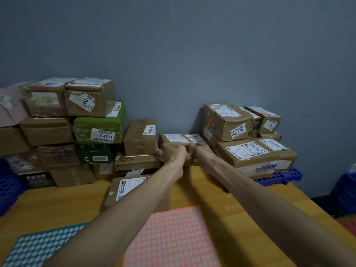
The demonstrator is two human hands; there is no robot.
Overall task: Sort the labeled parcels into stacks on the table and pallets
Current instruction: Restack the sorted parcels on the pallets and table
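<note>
Grey-blue wall fills the back, and a yellow wooden surface lies in front of me. My left hand and right hand hold one small brown parcel, fingers curled on its near side. It is close to the wall, between a tall stack on the left and a lower stack on a blue pallet. A flat parcel lies under my left arm. A pink dotted sheet and a teal sheet lie near me.

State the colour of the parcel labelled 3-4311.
Green; the parcel shows best in the head view.
</note>
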